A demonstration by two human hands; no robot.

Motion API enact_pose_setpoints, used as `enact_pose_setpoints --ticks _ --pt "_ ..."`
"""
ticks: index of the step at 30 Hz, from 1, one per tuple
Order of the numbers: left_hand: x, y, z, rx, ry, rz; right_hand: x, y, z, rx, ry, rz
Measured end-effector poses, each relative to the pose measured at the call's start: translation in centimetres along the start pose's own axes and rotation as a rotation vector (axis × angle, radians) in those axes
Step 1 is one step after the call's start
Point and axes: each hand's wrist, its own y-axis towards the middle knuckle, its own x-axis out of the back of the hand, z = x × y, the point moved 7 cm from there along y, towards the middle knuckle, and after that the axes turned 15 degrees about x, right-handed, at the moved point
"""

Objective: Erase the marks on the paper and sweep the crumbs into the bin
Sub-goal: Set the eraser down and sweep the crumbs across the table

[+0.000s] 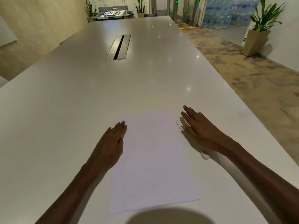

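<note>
Paper [153, 160] flat near table's [64, 110] near edge, no marks visible. Left hand [111, 141] flat, fingers straight, pressing on paper's left edge, holding nothing. Right hand [199, 128] flat, fingers straight, on table just off paper's far-right corner, holding nothing. Dark crumbs [177, 123] on table between that corner and right fingers. Small white eraser [205, 156] on table by right wrist.

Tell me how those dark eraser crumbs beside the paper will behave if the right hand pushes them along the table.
The crumbs are tiny loose slivers, so probably very light and apt to scatter. On the glossy table they should slide easily. Some may slip past the straight fingers of the right hand.
</note>
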Motion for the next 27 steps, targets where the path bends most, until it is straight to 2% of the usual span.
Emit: enact_pose_setpoints --ticks 4,8,10,13,16,20,23,27 --pt "0.6 0.2 -0.9 0.014 0.045 -0.039 1.7 -1.8 -0.9 0.031 0.065 -0.224" --pt "1.6 0.3 -2.6 0.041 0.121 -0.184 1.3 -3.5 -0.2 -0.028 0.209 -0.197" --pt "1.5 0.6 -3.3 0.073 0.116 -0.208 1.0 -4.0 1.2 0.031 0.222 -0.224" --pt "0.5 0.4 -5.0 0.165 0.020 -0.131 0.2 -4.1 2.7 0.117 0.206 -0.232" --pt "-1.5 -1.0 -9.2 0.193 -0.055 -0.006 0.1 -4.1 2.9 0.126 0.301 -0.249" --pt "-4.6 -2.7 -14.3 0.201 0.018 0.064 1.5 -3.5 0.7 0.006 0.528 -0.450" --pt "-6.0 -2.7 -15.1 0.240 0.089 0.040 2.1 -2.9 -0.4 0.030 0.417 -0.479" --pt "-6.4 -2.6 -14.5 0.288 0.102 0.021 1.7 -2.4 0.5 0.263 0.130 -0.279"
